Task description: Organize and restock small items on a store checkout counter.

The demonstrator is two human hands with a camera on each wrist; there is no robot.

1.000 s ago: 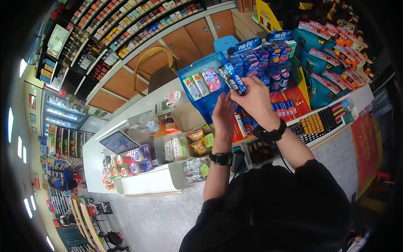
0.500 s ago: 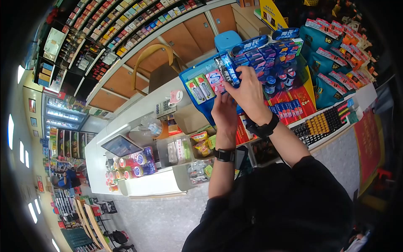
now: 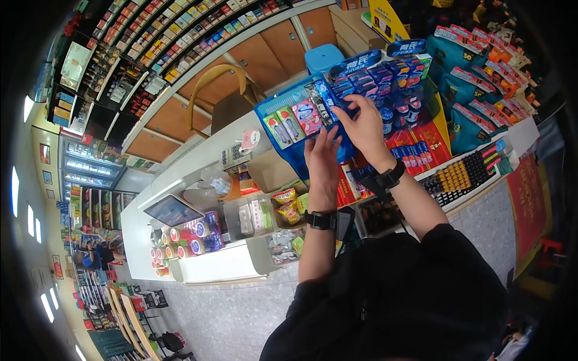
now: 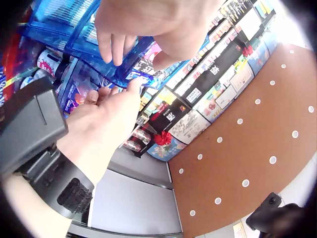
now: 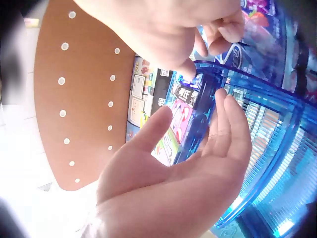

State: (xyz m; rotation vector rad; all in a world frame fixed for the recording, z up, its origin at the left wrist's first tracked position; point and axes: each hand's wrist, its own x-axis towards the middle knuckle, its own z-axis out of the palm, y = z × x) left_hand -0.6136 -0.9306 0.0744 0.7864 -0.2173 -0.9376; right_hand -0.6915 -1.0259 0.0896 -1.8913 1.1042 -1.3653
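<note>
In the head view my right hand (image 3: 344, 106) pinches a small stack of dark blue gum packs (image 3: 322, 101) at the top of a blue plastic display rack (image 3: 299, 157). Red and green gum packs (image 3: 290, 121) sit in the rack's left slots. My left hand (image 3: 325, 137) reaches up just below, its fingers straight against the rack's front. The right wrist view shows the left hand (image 5: 188, 163) with its palm open beside the rack's blue wall (image 5: 267, 129), the right hand's fingers (image 5: 218, 32) curled above. In the left wrist view the left hand's fingertips (image 4: 131, 89) touch the rack's edge.
More blue gum packs and small tubs (image 3: 391, 84) fill the stand to the right. On the counter (image 3: 198, 159) stand a tablet screen (image 3: 171, 209), clear bins of snacks (image 3: 253, 213) and round tins (image 3: 180, 237). A wooden chair (image 3: 217, 90) and a cigarette wall (image 3: 180, 30) lie behind.
My right hand has carried the gum packs left and down onto the blue rack. My left hand has risen to meet the rack's front beneath them.
</note>
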